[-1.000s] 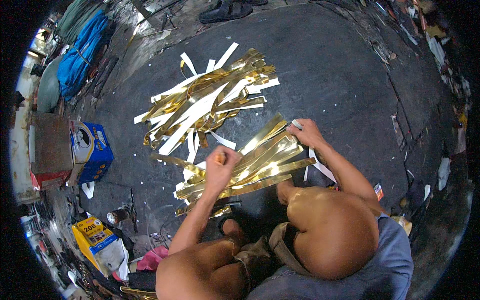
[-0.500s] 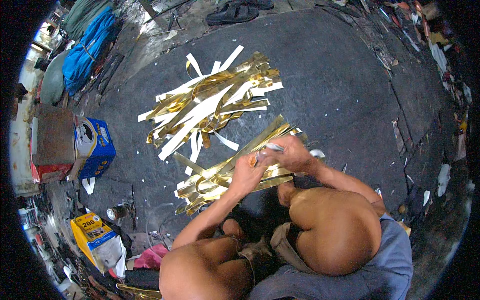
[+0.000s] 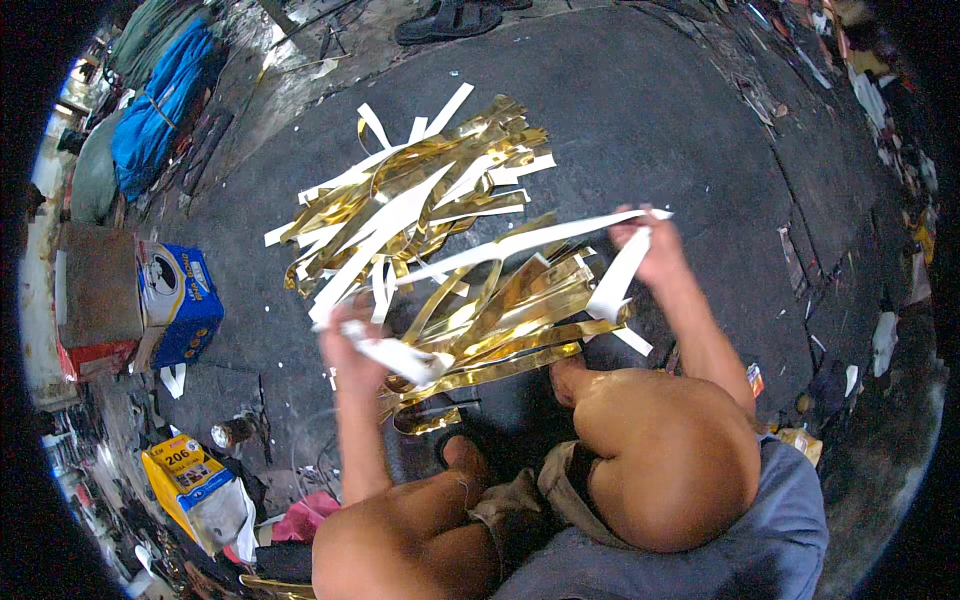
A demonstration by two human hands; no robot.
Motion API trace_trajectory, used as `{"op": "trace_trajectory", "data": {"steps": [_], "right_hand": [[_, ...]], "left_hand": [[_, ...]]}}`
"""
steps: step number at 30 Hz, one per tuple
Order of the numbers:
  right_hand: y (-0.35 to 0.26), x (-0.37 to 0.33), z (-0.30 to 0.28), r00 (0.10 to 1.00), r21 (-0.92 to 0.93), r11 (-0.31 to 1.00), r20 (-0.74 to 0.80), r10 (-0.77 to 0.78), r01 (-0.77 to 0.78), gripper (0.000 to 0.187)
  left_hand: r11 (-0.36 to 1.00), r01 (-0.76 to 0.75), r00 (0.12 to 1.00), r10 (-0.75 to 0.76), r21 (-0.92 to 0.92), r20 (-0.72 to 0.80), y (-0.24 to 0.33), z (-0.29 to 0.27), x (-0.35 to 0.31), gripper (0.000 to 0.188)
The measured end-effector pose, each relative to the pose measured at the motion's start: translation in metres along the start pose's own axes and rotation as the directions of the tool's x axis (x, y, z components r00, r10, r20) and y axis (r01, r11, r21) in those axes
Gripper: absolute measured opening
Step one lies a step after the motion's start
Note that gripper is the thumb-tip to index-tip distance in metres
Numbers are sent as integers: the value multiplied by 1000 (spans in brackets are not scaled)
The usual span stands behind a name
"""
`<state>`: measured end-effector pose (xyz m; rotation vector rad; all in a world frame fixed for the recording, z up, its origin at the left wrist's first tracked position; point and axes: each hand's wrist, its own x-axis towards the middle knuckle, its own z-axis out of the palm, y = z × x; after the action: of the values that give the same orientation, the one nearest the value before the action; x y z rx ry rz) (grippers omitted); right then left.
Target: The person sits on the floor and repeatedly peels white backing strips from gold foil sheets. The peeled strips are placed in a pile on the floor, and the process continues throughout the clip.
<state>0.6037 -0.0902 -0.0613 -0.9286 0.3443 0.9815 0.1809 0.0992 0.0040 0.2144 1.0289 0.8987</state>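
A long white strip stretches across between my two hands, above a near pile of gold foil strips. My right hand pinches its right end, and a white tail hangs down from the fingers. On the left, my left hand is smeared by motion but closed on strip material. Another white length runs from it over the near pile. Just beyond lies a far pile of gold and white strips, loosely crossed. My bare foot touches the near pile's edge.
Boxes stand at the left, one blue and white, one brown and red. A yellow pack lies nearer. A blue bundle and black sandals are at the back. Scraps litter the dark mat.
My hands were together over the near pile; now they are wide apart, left hand leftward, right hand up and right. A white strip now spans between them.
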Motion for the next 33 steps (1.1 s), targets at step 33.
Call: {"op": "trace_trajectory", "data": {"steps": [33], "right_hand": [[91,-10,62,827,-822,-132,528,191,555,37]], "left_hand": [[404,-421,873,-60,812,483,-112,66,-32,25]]}}
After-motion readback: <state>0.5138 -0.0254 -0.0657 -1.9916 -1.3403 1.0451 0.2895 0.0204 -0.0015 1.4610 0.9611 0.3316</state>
